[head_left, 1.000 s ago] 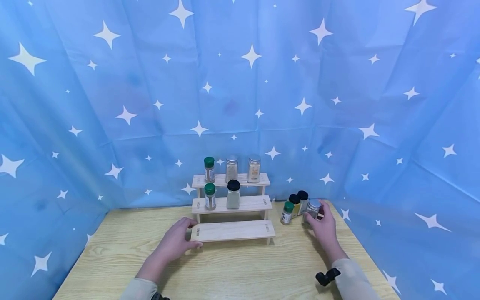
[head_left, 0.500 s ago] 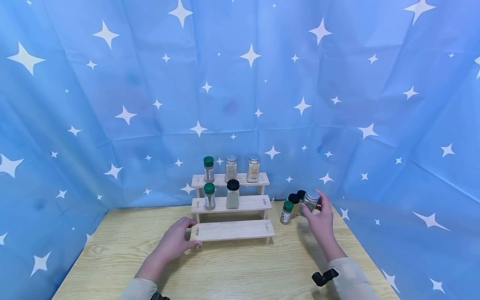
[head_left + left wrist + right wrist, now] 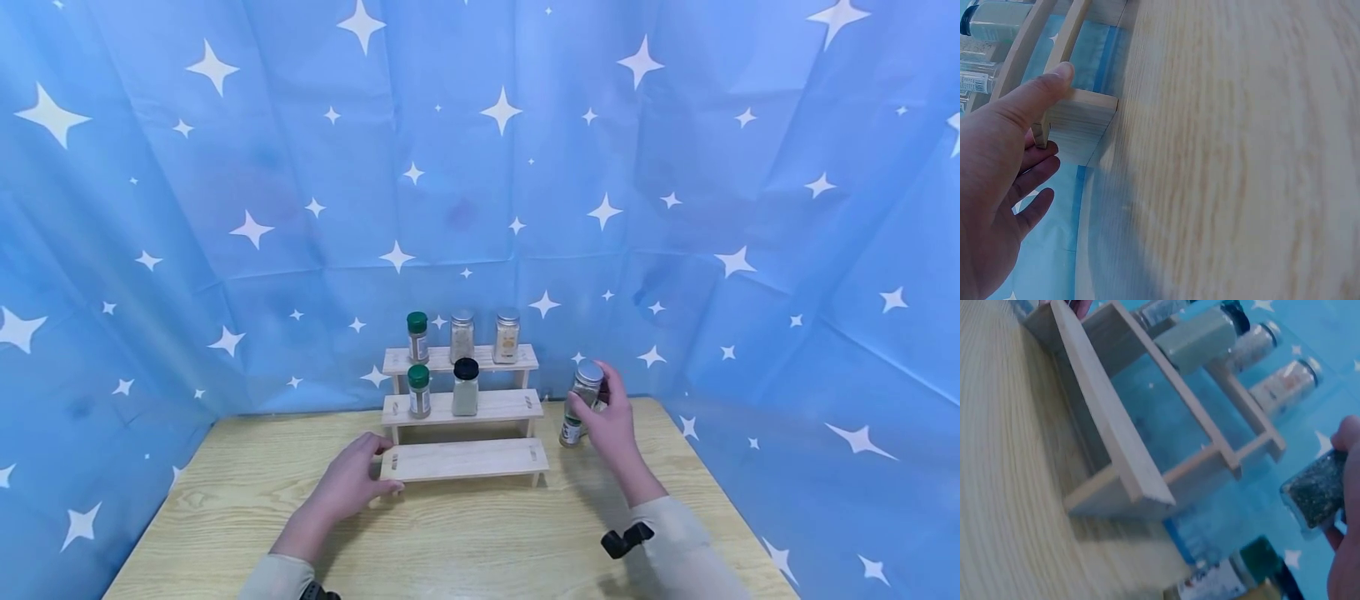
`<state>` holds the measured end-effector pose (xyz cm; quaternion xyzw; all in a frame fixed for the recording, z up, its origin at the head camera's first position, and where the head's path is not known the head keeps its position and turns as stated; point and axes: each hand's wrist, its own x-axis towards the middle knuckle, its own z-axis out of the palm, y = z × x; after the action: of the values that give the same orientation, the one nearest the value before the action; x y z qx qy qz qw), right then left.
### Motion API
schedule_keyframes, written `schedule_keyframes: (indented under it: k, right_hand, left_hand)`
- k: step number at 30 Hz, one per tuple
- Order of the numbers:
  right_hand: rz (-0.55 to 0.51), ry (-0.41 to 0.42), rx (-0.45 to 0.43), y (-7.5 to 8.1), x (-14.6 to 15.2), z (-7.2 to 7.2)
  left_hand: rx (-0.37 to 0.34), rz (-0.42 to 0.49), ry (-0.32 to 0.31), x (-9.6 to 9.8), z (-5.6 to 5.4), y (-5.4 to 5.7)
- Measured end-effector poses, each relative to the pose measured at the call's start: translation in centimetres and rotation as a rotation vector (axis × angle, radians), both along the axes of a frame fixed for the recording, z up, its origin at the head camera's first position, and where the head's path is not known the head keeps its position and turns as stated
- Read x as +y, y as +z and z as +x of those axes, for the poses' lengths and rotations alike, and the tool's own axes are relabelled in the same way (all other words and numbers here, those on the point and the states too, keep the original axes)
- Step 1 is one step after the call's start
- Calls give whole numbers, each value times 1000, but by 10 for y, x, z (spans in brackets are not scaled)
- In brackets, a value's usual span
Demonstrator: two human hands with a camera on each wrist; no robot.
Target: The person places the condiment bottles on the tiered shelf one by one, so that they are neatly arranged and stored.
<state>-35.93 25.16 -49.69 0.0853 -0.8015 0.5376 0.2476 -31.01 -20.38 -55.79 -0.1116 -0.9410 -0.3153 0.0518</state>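
My right hand [image 3: 613,425] grips a glass spice jar [image 3: 585,383] with a silver lid, raised off the table to the right of the wooden tiered rack [image 3: 465,461]. Dark, flaky contents show through the jar's glass [image 3: 1315,490] in the right wrist view. At the rack's left end, my left hand [image 3: 348,482] holds the lowest shelf. In the left wrist view the thumb lies on that board, with fingers beneath its end. Green-lidded jars stand on the left of the top [image 3: 417,337] and middle [image 3: 419,392] shelves. A black-lidded jar [image 3: 466,388] shares the middle shelf.
Two silver-lidded jars, one at centre [image 3: 462,337] and one at right [image 3: 507,337], stand on the top shelf. Below the held jar, a green-lidded jar [image 3: 570,433] stands on the table; jars behind it are mostly hidden. A starry blue curtain [image 3: 480,208] surrounds the table [image 3: 465,542].
My right hand has lifted the silver-lidded spice jar from the table and carried it left, over the other jars. The left hand stays on the rack.
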Motion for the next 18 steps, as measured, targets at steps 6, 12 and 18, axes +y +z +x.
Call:
schedule_keyframes:
  k: [6,12,18]
  right_hand:
    - [29,66,-23,8,-23,-5]
    - [9,159,-3,15,-47,-12]
    - [4,247,-13,16,-69,-17]
  left_hand:
    - [-4,-3,-4,-1,-1,-1]
    - [5,-16,-2,-2,-2,-2]
    - [8,-17,-8,-2,-2,0]
